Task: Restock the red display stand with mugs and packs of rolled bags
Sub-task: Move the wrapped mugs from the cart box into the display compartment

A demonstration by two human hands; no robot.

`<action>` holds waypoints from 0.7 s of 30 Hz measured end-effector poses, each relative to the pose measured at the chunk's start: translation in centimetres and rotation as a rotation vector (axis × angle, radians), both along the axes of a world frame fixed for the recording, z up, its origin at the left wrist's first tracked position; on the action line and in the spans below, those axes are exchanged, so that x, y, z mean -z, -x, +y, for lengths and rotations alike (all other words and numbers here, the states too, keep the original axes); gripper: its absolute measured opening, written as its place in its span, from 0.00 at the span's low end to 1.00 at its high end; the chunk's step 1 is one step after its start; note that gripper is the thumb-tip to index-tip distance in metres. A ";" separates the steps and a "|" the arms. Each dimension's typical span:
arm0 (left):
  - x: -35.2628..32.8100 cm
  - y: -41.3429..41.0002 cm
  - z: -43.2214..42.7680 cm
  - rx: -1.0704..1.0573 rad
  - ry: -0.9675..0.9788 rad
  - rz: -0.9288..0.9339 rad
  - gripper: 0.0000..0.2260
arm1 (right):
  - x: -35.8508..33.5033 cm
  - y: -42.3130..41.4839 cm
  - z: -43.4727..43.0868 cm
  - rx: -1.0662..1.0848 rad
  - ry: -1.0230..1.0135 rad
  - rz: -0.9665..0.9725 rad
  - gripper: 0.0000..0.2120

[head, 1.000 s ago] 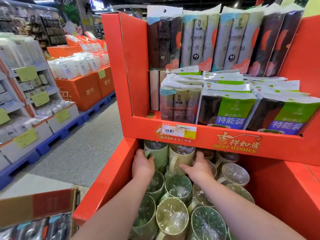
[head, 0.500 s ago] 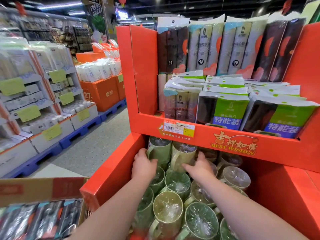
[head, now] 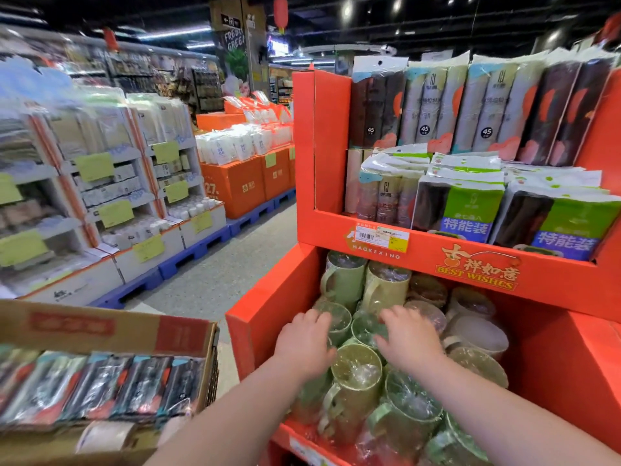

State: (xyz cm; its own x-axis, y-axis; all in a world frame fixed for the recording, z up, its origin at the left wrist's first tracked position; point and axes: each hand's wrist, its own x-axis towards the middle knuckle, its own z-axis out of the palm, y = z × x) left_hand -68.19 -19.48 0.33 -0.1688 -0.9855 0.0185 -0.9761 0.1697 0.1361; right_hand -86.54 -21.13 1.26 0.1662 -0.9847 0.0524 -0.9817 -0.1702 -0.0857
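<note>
The red display stand (head: 268, 297) fills the right half of the head view. Its lower bin holds several plastic-wrapped green mugs; two of them (head: 342, 280) stand upright at the back under the shelf lip. My left hand (head: 304, 341) and my right hand (head: 408, 338) hover over the middle mugs (head: 356, 368), fingers loosely spread, gripping nothing. The upper shelf carries packs of rolled bags (head: 463, 210) in front and taller packs (head: 433, 105) behind. A cardboard box (head: 100, 327) at lower left holds more packs of rolled bags (head: 100, 385).
An aisle floor (head: 218, 274) runs along the left of the stand. White shelving with yellow price tags (head: 100, 196) lines the far side. Orange boxes topped with white packs (head: 235, 186) sit on blue pallets further back.
Both hands have drawn back toward me from the two rear mugs and now sit over the middle mugs. The view has swung left, showing more of the cardboard box.
</note>
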 end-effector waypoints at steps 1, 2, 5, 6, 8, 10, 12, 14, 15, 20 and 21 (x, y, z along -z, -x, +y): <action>0.0 -0.4 0.7 0.011 0.003 -0.007 0.24 | 0.0 -0.6 0.7 -0.030 0.003 0.021 0.20; -0.1 -0.9 1.5 0.016 0.007 -0.010 0.23 | 0.0 -1.3 1.4 -0.055 0.002 0.036 0.20; 0.1 -3.1 4.4 0.014 -0.006 -0.018 0.22 | -0.1 -3.8 4.0 -0.128 0.012 0.081 0.19; 0.4 -4.0 5.5 0.010 -0.016 -0.016 0.21 | 0.0 -4.8 5.1 -0.154 0.010 0.095 0.18; 1.0 -6.2 7.7 -0.003 -0.034 0.000 0.20 | 0.2 -6.9 7.2 -0.202 -0.012 0.117 0.18; 1.2 -8.6 9.9 -0.022 -0.052 0.009 0.20 | 0.3 -9.2 9.0 -0.239 -0.030 0.132 0.17; 1.5 -11.0 12.1 -0.051 -0.079 0.015 0.21 | 0.6 -11.5 10.7 -0.271 -0.036 0.140 0.16; 2.0 -13.3 14.5 -0.105 -0.105 0.033 0.21 | 1.1 -13.9 12.4 -0.307 -0.040 0.138 0.16; 2.3 -14.4 15.7 -0.134 -0.111 0.039 0.20 | 1.5 -15.0 13.3 -0.326 -0.045 0.127 0.15; 3.4 -19.9 21.4 -0.221 -0.132 0.014 0.22 | 3.1 -21.0 17.0 -0.409 -0.066 0.109 0.14; 3.6 -21.1 22.5 -0.239 -0.145 0.004 0.22 | 3.4 -22.3 17.6 -0.431 -0.074 0.112 0.14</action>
State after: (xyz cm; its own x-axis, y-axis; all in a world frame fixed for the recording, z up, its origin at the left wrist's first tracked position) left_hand -47.07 2.98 -3.30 0.0687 -0.9897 -0.1259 -0.9854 -0.0871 0.1464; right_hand -64.20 -3.55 -2.11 0.5630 -0.8245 -0.0570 -0.8261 -0.5634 -0.0103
